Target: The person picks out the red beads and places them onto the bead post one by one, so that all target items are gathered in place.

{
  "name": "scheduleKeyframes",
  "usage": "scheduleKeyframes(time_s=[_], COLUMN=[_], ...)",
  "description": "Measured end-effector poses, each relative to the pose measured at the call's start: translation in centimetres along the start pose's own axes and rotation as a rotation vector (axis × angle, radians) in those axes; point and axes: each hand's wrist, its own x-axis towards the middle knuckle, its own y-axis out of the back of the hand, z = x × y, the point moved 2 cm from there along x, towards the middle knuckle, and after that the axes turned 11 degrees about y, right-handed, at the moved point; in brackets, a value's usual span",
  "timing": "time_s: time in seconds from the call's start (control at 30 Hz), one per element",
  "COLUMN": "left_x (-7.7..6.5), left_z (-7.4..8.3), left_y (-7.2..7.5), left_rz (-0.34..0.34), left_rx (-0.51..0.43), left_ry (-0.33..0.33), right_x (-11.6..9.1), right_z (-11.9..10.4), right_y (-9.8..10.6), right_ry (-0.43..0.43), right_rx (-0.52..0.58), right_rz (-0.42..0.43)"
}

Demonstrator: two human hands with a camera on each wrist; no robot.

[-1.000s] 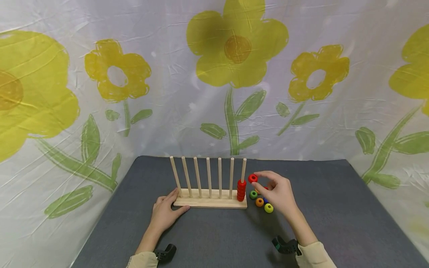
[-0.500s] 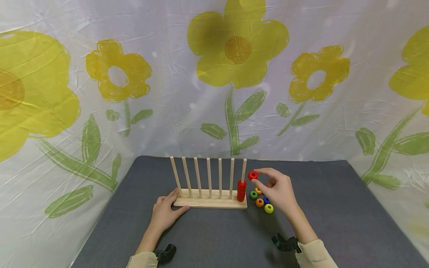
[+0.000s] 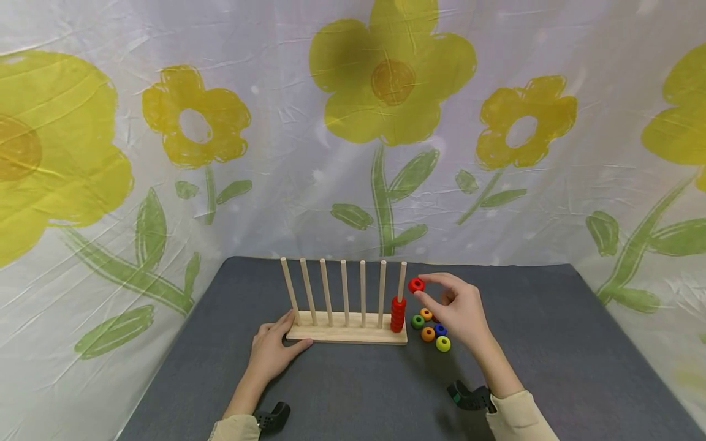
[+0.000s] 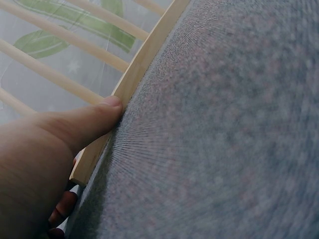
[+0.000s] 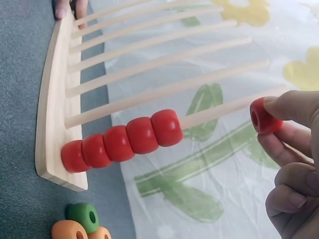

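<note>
A wooden peg rack (image 3: 347,334) with a row of upright pegs stands on the dark table. My left hand (image 3: 270,350) grips its left end, thumb on the front edge and fingers round the far side. On the rightmost peg sits a stack of red beads (image 3: 398,315), with the upper part of that peg bare. Thumb and index finger of my right hand (image 3: 460,312) pinch another red bead (image 5: 265,117) by its sides. That bead is raised just right of the same peg, beside its upper part and off it; its hole shows in the right wrist view.
Right of the rack lie loose beads: a green bead (image 3: 417,321), two orange beads (image 3: 428,334), a blue bead (image 3: 440,329), a yellow bead (image 3: 443,343), and a red one partly behind my right hand. A flowered cloth (image 3: 298,184) hangs behind the table (image 3: 342,392).
My right hand has risen a little with the red bead, uncovering more of the loose beads below. The left hand and the rack have stayed in place.
</note>
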Motion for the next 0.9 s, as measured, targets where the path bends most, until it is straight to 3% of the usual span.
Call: scheduleKeyframes(time_s=[0.9], left_x=[0.0], left_z=[-0.1], left_y=[0.0], left_rz=[-0.003], left_rx=[-0.001], left_ry=[0.004], right_x=[2.0], right_z=[-1.2], right_y=[0.5], right_ry=[0.087], right_rx=[-0.005], right_rz=[0.045])
